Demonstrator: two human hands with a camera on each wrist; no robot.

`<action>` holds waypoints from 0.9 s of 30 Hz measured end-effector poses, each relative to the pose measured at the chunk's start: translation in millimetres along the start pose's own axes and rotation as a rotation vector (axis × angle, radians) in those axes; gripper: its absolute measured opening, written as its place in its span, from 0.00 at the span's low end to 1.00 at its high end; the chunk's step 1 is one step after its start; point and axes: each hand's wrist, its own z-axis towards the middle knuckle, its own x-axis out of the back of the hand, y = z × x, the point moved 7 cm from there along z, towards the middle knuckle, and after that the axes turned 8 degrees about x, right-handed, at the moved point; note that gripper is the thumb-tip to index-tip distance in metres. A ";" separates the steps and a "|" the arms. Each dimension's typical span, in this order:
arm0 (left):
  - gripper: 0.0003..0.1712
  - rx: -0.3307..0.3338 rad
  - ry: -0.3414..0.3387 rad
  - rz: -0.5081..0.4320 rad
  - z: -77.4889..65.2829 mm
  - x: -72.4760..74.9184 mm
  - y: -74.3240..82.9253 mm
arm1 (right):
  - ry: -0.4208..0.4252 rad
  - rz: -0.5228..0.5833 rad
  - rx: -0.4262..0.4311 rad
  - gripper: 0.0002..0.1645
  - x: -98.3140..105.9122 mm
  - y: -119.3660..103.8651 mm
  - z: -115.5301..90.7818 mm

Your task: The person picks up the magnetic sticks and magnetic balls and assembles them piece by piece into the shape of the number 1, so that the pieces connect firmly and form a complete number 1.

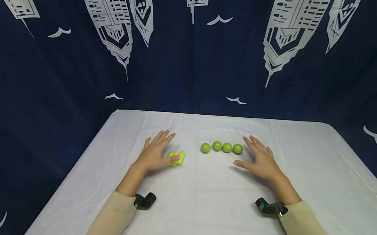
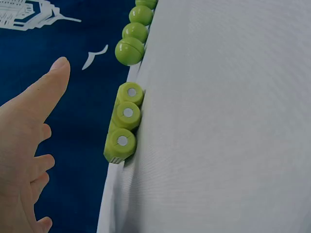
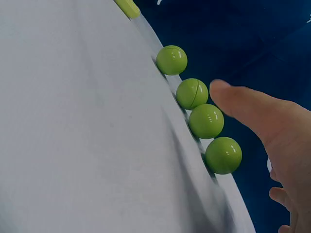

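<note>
Three short yellow-green rods lie side by side on the white cloth, their round pale ends showing in the left wrist view. My left hand is spread above and beside these rods, its thumb overlapping them in the head view; it holds nothing. To their right is a row of several shiny green balls, some with a visible seam line. Just right of that row my right hand hovers with fingers extended and thumb apart, holding nothing. In the right wrist view its thumb points toward the balls.
A white cloth with light creases covers the table. Behind it hangs a dark blue curtain with white building and bird prints. Each wrist wears a black camera mount, below beige sleeves.
</note>
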 end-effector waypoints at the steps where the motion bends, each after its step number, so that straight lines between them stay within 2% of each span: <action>1: 0.51 -0.013 0.012 -0.013 -0.9 2.5 1.2 | 0.005 0.014 -0.001 0.60 -1.2 -0.5 1.3; 5: 0.47 -0.039 0.031 -0.073 -4.0 9.0 2.7 | 0.022 0.077 -0.001 0.55 -5.9 -0.7 7.6; 8: 0.41 -0.019 0.039 -0.141 -5.1 10.7 -0.2 | 0.030 0.116 -0.005 0.52 -9.0 0.7 12.5; 13: 0.29 0.101 0.053 -0.241 -5.0 8.3 -9.3 | 0.063 0.151 -0.019 0.46 -12.8 3.0 16.3; 17: 0.22 0.208 0.054 -0.279 -4.9 6.4 -13.7 | 0.141 0.196 -0.015 0.37 -12.2 1.8 17.0; 21: 0.20 0.283 0.042 -0.284 -5.4 4.8 -14.0 | 0.208 0.231 0.000 0.32 -11.9 -0.2 18.5; 27: 0.20 0.361 -0.012 -0.313 -7.9 -3.9 -13.2 | 0.201 0.245 -0.017 0.30 -17.9 0.2 21.6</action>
